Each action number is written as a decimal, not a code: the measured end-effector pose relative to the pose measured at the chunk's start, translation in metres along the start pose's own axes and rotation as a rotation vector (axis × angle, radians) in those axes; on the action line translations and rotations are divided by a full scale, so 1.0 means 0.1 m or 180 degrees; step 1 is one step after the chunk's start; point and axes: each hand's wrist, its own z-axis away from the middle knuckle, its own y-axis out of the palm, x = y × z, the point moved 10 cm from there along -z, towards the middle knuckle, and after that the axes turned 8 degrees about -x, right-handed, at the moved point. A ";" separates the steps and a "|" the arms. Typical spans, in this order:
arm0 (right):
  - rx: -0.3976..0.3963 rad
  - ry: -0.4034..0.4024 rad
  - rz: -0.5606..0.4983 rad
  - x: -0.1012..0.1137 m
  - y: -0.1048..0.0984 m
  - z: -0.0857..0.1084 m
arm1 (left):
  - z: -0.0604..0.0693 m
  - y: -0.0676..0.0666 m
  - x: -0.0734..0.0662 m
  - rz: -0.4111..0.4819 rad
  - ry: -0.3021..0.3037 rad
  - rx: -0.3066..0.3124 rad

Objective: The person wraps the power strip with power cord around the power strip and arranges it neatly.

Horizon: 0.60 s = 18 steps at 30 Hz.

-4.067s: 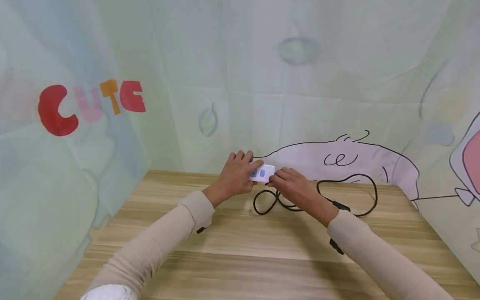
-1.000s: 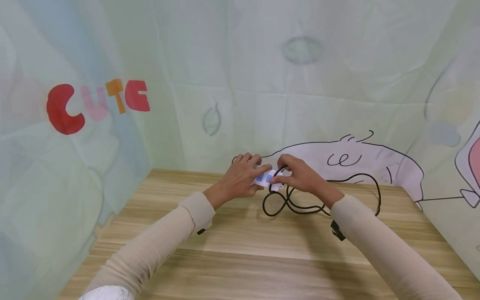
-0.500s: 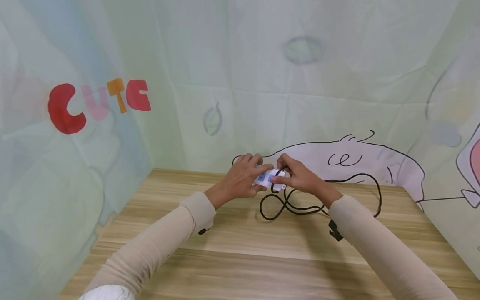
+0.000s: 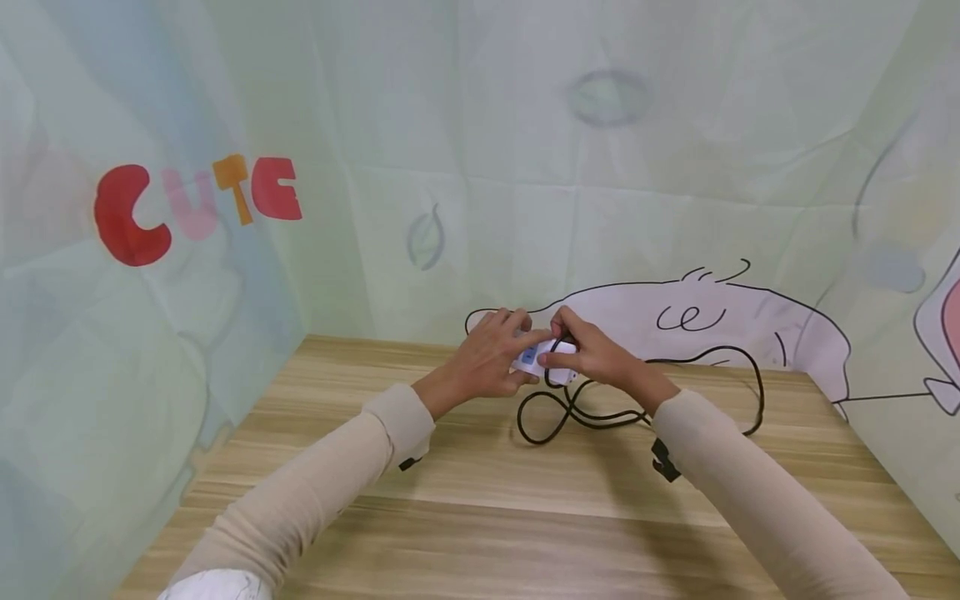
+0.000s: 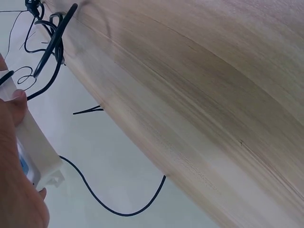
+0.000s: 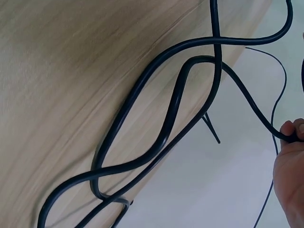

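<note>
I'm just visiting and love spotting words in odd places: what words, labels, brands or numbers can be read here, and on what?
"CUTE": large coloured letters on the printed backdrop.
White block with blue patches: nothing legible; any marks are too small and partly covered.
Black cable: no lettering that I can make out.

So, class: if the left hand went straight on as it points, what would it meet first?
Probably the right hand, across the white strip the left hand holds; depth is unclear.
</note>
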 end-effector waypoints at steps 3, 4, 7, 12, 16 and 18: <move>-0.0028 0.0046 -0.0112 0.00 0.02 0.01 | 0.01 -0.01 0.01 0.0000 -0.0026 -0.0004; -0.0049 0.0058 -0.0141 0.00 0.01 0.01 | 0.01 -0.01 0.02 -0.0002 -0.0039 -0.0008; -0.0112 0.0116 -0.0256 -0.04 0.03 0.02 | 0.00 -0.02 0.03 0.0002 -0.0084 -0.0015; -0.0248 0.0148 -0.0524 -0.11 0.05 0.03 | -0.01 -0.02 0.06 -0.0014 -0.0157 -0.0001; -0.0320 0.0175 -0.0669 -0.15 0.07 0.03 | 0.00 -0.02 0.08 -0.0013 -0.0210 0.0018; -0.0322 0.0205 -0.0712 -0.16 0.09 0.03 | 0.01 -0.02 0.09 0.0028 -0.0246 0.0032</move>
